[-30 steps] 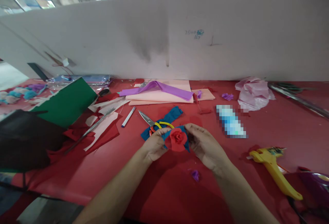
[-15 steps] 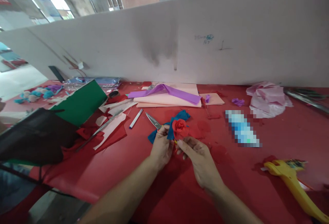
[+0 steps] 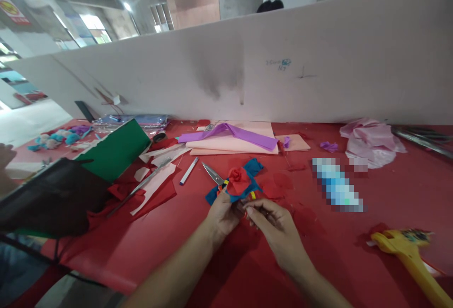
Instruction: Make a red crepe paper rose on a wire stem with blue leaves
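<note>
Between my hands is a red crepe-paper rose point(image 3: 238, 179). My left hand point(image 3: 223, 214) is closed around its base from below, with the bloom tilted to the left. My right hand point(image 3: 275, 225) is closed in a pinch just under the flower, close to the left fingertips; what it grips there is too small to make out. Blue crepe paper point(image 3: 254, 167) lies behind and beside the rose. A pair of scissors point(image 3: 213, 174) rests just beyond the left hand, its handles partly covered. Loose red petals point(image 3: 282, 180) are scattered to the right.
A yellow glue gun point(image 3: 398, 244) lies at the right front. Purple paper point(image 3: 226, 131) on peach sheets point(image 3: 205, 146), a marker point(image 3: 188, 171) and crumpled pink plastic point(image 3: 370, 143) are further back. On the left stand a green board point(image 3: 123, 154) and a dark bag point(image 3: 53, 195). A white partition point(image 3: 159, 77) closes the back.
The rose has shifted left and leaned over, showing more blue paper at its right. My right fingers have moved slightly lower, below the bloom. The view has tilted up a little.
</note>
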Tool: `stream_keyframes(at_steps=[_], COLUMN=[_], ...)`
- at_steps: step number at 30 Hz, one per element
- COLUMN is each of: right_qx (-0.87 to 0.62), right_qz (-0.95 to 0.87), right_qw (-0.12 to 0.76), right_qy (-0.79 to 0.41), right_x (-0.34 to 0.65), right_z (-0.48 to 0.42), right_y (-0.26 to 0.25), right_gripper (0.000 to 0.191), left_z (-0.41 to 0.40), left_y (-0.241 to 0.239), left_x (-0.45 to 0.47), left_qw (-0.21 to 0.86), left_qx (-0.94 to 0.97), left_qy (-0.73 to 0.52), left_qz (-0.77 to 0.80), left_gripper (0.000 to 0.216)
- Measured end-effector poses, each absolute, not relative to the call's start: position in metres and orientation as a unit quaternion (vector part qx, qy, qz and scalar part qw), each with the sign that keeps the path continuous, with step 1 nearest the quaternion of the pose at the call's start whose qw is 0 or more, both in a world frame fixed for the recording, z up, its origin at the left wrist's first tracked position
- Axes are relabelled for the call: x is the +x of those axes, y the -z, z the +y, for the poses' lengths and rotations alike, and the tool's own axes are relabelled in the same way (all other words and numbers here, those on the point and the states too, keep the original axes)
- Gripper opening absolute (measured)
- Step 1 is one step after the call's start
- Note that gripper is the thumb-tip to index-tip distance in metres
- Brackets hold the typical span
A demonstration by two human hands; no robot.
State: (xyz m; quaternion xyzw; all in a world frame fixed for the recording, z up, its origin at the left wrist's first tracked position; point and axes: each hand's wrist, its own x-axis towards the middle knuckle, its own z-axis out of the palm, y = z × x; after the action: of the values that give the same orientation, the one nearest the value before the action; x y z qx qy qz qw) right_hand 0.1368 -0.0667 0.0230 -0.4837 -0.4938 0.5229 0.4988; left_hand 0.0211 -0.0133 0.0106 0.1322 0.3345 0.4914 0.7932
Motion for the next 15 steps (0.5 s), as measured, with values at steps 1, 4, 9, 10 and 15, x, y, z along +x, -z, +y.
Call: stream_keyframes(at_steps=[1, 4, 9, 10, 15], right_qx=[-0.492, -0.535, -0.57, -0.567, -0.555], right_qz=[-0.516, -0.578, -0.723, -0.746, -0.785], right_qw=[0.489, 0.455, 0.319, 0.288, 0.187], right_qy=[-0.503, -0.415, -0.225, -0.2, -0.202], right_x=[0.139, 0.143, 0.131, 0.126, 0.109], right_z=[-0.066, -0.062, -0.043, -0.038, -0.019], right_y=[-0.023, -0.017, 0.002, 0.005, 0.008], right_gripper=[0.017, 0.016, 0.028, 0.03, 0.044], left_z=[-0.012, -0.006, 0.002, 0.004, 0.014], left_y=[-0.011, -0.013, -0.023, -0.025, -0.033], left_x=[0.019, 0.01, -0.011, -0.016, -0.043], left_qw=[0.799, 0.805, 0.806, 0.807, 0.799], left_qx=[0.116, 0.075, 0.022, 0.013, 0.01], left_qy=[-0.493, -0.522, -0.546, -0.544, -0.549], left_qz=[0.325, 0.274, 0.226, 0.228, 0.245], left_gripper=[0.018, 0.019, 0.024, 0.025, 0.028])
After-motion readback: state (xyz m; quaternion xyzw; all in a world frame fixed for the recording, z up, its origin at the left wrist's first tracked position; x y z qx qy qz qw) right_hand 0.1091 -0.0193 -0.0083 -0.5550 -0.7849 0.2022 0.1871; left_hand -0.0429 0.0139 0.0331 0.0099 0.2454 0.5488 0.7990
